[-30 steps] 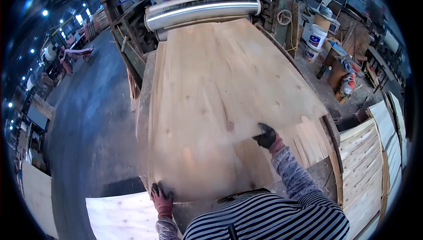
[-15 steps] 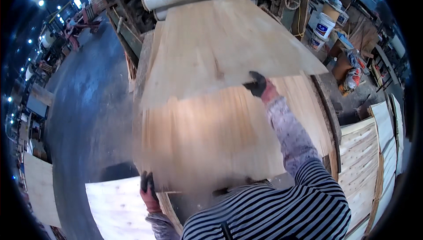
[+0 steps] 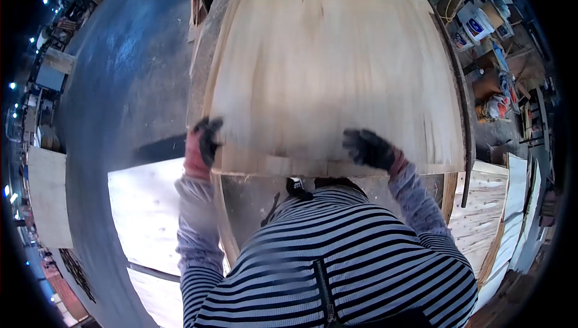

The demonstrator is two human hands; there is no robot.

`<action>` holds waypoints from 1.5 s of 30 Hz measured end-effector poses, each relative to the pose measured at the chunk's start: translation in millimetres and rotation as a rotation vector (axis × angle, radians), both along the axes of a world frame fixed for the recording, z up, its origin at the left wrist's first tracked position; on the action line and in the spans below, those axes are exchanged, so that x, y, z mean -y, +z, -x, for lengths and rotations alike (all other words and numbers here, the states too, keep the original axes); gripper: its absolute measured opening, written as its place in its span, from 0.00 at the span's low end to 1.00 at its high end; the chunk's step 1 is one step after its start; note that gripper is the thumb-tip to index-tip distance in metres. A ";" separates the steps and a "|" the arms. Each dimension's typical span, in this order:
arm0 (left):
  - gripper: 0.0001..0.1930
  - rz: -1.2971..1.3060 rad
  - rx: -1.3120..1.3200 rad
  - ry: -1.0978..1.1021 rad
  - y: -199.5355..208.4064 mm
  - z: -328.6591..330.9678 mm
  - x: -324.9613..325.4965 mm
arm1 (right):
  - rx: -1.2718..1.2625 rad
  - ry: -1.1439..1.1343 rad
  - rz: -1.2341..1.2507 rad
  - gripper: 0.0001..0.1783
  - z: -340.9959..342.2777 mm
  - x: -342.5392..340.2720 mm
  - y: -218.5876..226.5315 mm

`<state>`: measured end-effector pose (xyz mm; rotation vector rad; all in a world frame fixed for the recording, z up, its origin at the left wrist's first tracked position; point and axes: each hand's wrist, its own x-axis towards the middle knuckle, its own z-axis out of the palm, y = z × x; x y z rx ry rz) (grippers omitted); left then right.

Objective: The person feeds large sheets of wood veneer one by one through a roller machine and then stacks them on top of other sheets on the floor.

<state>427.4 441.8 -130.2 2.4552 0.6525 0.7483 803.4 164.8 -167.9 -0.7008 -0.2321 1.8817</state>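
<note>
A stack of pale wood veneer sheets [image 3: 337,69] lies in front of me on a stand, its near edge just ahead of my body. At the near left corner is my left hand [image 3: 206,141], in a dark glove with a reddish cuff. Its fingers look apart and bent toward the sheet's edge, a little blurred. My right hand [image 3: 372,148], gloved alike, hovers over or touches the veneer close to the near edge, fingers spread; contact cannot be made out. Neither hand shows anything gripped.
Pale sheets [image 3: 150,207] lie low at my left, with more veneer sheets [image 3: 481,207] at my right. A dark bar [image 3: 460,105] runs along the stack's right side. White buckets [image 3: 475,26] stand at the far right. Grey floor [image 3: 132,75] stretches along the left.
The view has tipped down, and the metal roller has left it. My right hand has come back from mid-stack toward the near edge. The upper sheet's trailing edge across the stack no longer shows.
</note>
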 end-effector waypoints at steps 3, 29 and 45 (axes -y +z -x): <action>0.25 0.620 0.314 0.019 59.4 -11.3 -1.8 | 0.147 0.137 0.159 0.28 60.1 32.9 -6.2; 0.28 1.170 0.509 0.426 -64.8 18.7 60.0 | -0.264 -0.658 -0.445 0.09 -122.8 -125.6 23.3; 0.12 0.880 0.296 0.269 -78.5 26.8 46.2 | -0.145 -0.515 -0.259 0.17 -110.3 -143.5 26.0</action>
